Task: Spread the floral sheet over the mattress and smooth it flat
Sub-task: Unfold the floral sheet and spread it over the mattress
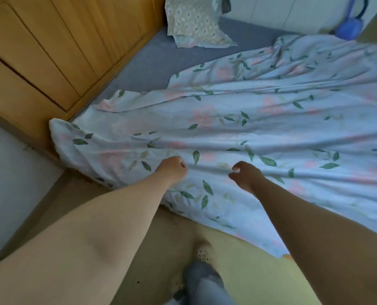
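The pale blue floral sheet (pixel 249 128), with pink flowers and green leaves, lies wrinkled across most of the grey mattress (pixel 152 60). Bare mattress shows at the far left corner. One sheet corner hangs over the near left corner of the bed. My left hand (pixel 172 169) is curled into a fist on the sheet near the front edge, pinching the fabric. A little to its right, my right hand (pixel 245 175) hovers over or just touches the sheet, fingers bent and apart, holding nothing I can see.
A wooden headboard (pixel 51 51) runs along the left side. A patterned pillowcase or cloth (pixel 196 20) lies at the far end of the mattress. A blue bag (pixel 348 27) sits at the far right. My leg and slipper (pixel 205 282) stand on the floor.
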Demonstrator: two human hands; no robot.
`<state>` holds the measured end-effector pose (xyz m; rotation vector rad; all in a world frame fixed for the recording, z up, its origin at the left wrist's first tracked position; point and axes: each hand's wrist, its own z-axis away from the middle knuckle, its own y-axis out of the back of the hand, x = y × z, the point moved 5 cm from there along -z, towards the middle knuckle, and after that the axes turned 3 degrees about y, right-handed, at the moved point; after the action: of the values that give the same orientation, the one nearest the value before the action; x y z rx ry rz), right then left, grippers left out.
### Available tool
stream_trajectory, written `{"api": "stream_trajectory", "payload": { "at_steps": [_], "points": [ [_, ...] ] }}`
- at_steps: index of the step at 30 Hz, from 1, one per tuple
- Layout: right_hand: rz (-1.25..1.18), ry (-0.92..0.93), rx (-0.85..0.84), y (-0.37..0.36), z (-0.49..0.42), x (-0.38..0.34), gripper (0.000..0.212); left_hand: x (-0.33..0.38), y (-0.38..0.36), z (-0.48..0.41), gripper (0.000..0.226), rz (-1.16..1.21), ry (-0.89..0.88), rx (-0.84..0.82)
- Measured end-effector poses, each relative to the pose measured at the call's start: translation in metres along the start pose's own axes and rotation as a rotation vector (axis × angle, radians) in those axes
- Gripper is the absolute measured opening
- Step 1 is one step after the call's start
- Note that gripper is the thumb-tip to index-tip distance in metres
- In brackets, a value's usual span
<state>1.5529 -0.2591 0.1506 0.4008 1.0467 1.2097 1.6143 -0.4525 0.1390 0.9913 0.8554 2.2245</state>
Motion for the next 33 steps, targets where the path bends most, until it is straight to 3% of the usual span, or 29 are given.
{"api": "stream_trajectory", "payload": {
  "at_steps": [11, 20, 33],
  "points": [
    [-0.219, -0.245, 0.253, 0.112, 0.102, 0.243, 0.037, 0.252, -0.151, 0.061, 0.019, -0.183, -0.347, -0.131],
    [-0.334, -0.448, 0.332, 0.204, 0.183, 0.468, 0.037, 0.459, -0.315, 0.127, 0.013, -0.212, -0.513, -0.250],
    [-0.545, -0.700, 0.402, 0.271, 0.204, 0.700, 0.037, 0.653, -0.497, 0.127, 0.015, -0.444, -0.665, -0.438]
  ]
}}
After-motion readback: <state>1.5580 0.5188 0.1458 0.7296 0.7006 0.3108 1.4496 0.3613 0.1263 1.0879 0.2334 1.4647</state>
